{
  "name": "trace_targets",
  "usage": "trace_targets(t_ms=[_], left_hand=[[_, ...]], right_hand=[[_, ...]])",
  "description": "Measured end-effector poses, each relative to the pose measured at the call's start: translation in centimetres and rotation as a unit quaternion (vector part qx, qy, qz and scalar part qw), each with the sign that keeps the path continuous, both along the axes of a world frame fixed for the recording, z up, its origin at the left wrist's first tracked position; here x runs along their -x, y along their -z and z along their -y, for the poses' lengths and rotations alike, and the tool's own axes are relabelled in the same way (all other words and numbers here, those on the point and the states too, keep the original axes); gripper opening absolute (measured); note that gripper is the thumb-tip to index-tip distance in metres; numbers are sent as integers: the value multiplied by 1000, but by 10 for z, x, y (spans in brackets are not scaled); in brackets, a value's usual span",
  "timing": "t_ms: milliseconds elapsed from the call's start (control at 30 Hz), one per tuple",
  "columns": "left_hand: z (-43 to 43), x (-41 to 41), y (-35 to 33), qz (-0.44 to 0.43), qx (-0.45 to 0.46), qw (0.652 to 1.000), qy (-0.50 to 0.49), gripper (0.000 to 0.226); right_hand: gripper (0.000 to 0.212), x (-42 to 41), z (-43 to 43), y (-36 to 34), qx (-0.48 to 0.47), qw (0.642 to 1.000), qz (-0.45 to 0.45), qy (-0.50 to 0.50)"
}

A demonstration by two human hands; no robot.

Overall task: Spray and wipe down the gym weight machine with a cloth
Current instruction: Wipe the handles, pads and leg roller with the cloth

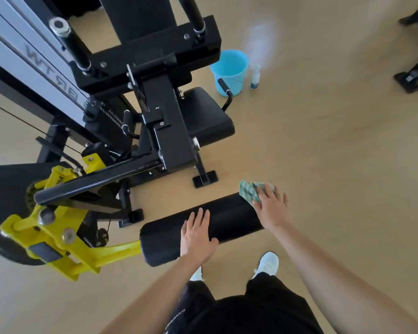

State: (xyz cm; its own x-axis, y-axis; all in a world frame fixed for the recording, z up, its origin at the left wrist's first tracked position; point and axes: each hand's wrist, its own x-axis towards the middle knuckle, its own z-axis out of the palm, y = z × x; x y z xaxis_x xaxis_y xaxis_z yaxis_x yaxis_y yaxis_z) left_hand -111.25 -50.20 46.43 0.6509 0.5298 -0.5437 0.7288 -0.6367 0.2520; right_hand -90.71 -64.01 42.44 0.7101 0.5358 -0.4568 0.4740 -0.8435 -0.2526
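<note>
Yellow lever arm point(58, 237): far left, low in the view, running to the left end of the roller pad.
Weight machine point(169, 131): black frame filling the upper left and centre, standing on the tan floor.
Left hand point(198, 235): laid flat on top of the roller pad near its middle, fingers straight and together, thumb out to the side, gripping nothing.
Seat pad point(205, 116): black, on the machine's right side, beyond the roller pad.
Roller pad point(232, 218): black cylinder lying across the view under both hands.
Bucket point(229, 71): light blue, on the floor behind the seat pad, well apart from the hands.
Cloth point(249, 189): green patterned, bunched at the roller pad's right end, partly under the right hand's fingers.
Spray bottle point(255, 77): upright on the floor just beside the bucket, untouched.
Right hand point(270, 208): fingers spread and straight, pressing the cloth against the pad's right end.
</note>
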Motion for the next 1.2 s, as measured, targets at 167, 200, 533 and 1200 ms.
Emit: trace_targets(t_ms=[167,200,533,1200], left_hand=[[23,-18,-6,-20,-9,995,-101,78],[26,-23,-9,-27,-8,993,-118,76],[77,-127,-25,26,49,982,-182,60],[128,-505,-1,186,387,894,-129,15]], right_hand=[[48,-24,18,9,-187,974,-125,36],[45,-31,22,7,-201,968,-142,48],[24,-96,74,3,-146,966,-204,59],[48,-395,157,-81,-222,921,-262,182]])
